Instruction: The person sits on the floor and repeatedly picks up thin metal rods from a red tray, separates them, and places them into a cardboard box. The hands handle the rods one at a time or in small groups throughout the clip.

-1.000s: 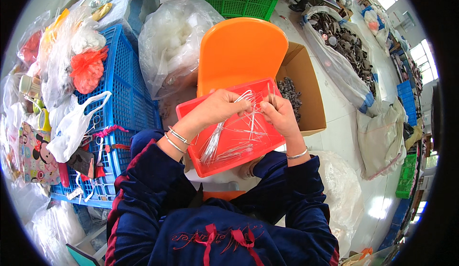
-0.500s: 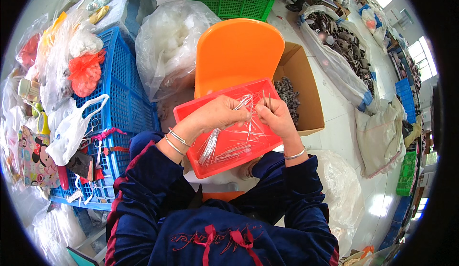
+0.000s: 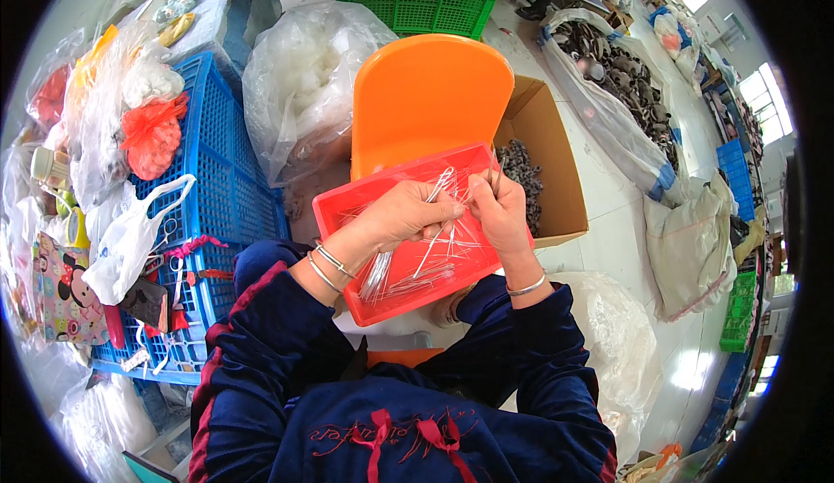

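My left hand (image 3: 410, 214) is closed on a bundle of thin silvery wires (image 3: 440, 184), whose looped ends stick up past the thumb. Close beside it, my right hand (image 3: 502, 212) is closed around metal tweezers (image 3: 496, 175), with the slim prongs showing above the fingers. Thumb and fingertips of both hands almost meet over the red tray (image 3: 325, 207). Whatever is pinched between the fingertips is too fine to make out. Loose wires (image 3: 408, 281) lie in the tray, some in a heap near its front left corner.
Beyond the tray stands an orange chair (image 3: 430, 101). A cardboard box (image 3: 560, 170) holding grey fuzzy pieces is at its right. To the left are a blue plastic crate (image 3: 217, 135) and a clear bag of white stuffing (image 3: 313, 75). A green crate (image 3: 421, 1) stands farther off.
My hands have drawn slightly closer together, and the right has turned a little, so the tweezers point differently. The wire bundle stays in my left hand.
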Demonstrator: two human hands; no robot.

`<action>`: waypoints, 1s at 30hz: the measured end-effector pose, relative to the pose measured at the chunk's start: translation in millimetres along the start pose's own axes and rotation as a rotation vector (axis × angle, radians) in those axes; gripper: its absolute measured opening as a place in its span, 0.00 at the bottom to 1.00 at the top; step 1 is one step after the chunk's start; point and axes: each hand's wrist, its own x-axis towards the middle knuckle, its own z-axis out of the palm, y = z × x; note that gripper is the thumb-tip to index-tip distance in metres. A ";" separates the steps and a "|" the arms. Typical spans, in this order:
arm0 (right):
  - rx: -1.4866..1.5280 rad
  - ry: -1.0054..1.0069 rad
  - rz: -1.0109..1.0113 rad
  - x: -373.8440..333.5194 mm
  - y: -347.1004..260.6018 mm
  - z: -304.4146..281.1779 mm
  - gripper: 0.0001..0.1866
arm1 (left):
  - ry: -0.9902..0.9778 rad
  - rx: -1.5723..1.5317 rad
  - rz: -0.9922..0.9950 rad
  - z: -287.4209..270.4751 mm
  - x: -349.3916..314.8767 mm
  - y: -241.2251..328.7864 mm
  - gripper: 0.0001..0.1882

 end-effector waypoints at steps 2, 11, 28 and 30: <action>-0.012 0.029 0.038 0.3 -2.5 -1.2 0.13 | 0.008 0.014 0.007 3.1 -0.5 0.5 0.12; 0.053 -0.141 0.222 4.4 -19.3 -16.2 0.14 | -0.015 0.149 -0.023 5.0 -11.3 3.5 0.11; 0.118 -0.342 0.153 -0.7 -18.3 -12.1 0.14 | 0.087 -0.007 0.158 11.3 -13.5 2.7 0.10; 0.018 -0.353 0.100 -3.2 -23.0 -12.4 0.14 | 0.058 -0.023 0.190 7.8 -14.4 4.7 0.10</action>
